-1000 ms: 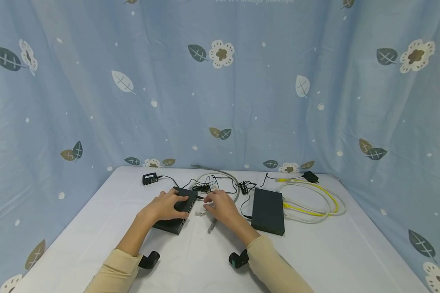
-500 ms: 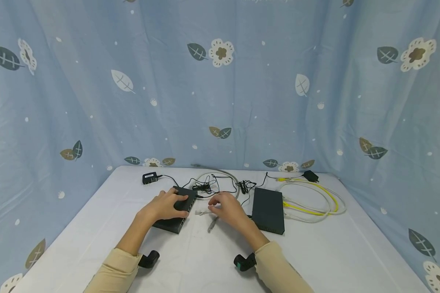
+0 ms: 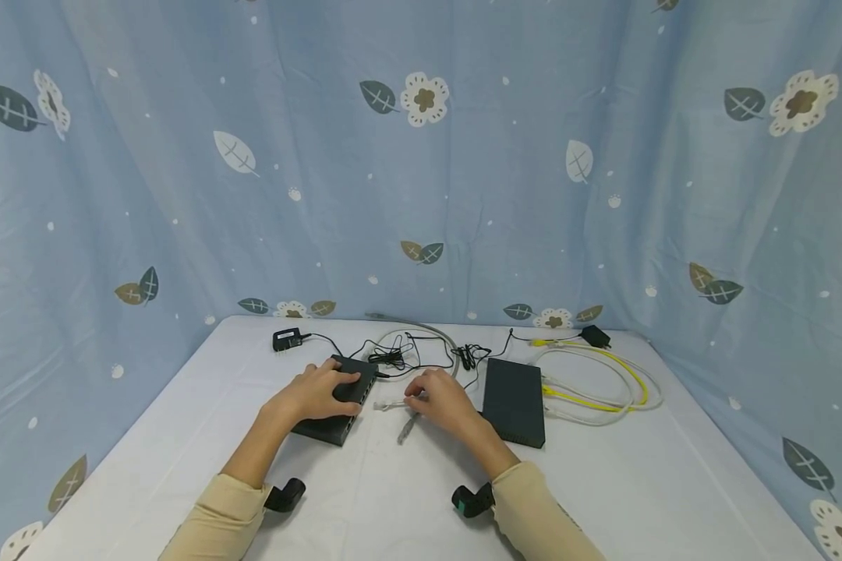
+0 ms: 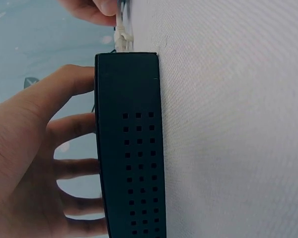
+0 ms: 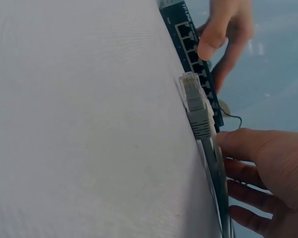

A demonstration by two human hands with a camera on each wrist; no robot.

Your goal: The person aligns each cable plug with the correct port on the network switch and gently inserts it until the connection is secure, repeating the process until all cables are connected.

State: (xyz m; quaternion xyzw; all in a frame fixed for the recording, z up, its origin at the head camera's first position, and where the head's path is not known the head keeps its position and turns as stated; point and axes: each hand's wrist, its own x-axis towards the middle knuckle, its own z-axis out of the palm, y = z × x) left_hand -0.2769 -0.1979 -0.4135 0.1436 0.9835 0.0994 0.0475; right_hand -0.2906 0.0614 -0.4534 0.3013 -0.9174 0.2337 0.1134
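My left hand [image 3: 314,396] rests with spread fingers on top of a black network switch [image 3: 326,432]. Its thumb reaches the edge above the row of ports, seen in the right wrist view. To the right, my right hand [image 3: 443,401] pinches a white network cable [image 3: 390,405] a little behind its plug. That plug lies close to the switch's port side; in the left wrist view the cable [image 4: 120,37] appears just past the switch's end. A grey network cable [image 5: 201,126] with a clear plug lies beside my right fingers. My right fingertips are partly hidden.
A second black switch [image 3: 512,405] stands to the right, with yellow and white network cables [image 3: 642,389] at its side. Black power adapters [image 3: 287,340] and bundled black cords [image 3: 387,357] lie along the back. A patterned blue curtain [image 3: 421,179] hangs behind the white table [image 3: 372,514].
My right hand has drawn back to the right, away from the left switch, and lowered onto the white cable. My left hand stays on the switch.
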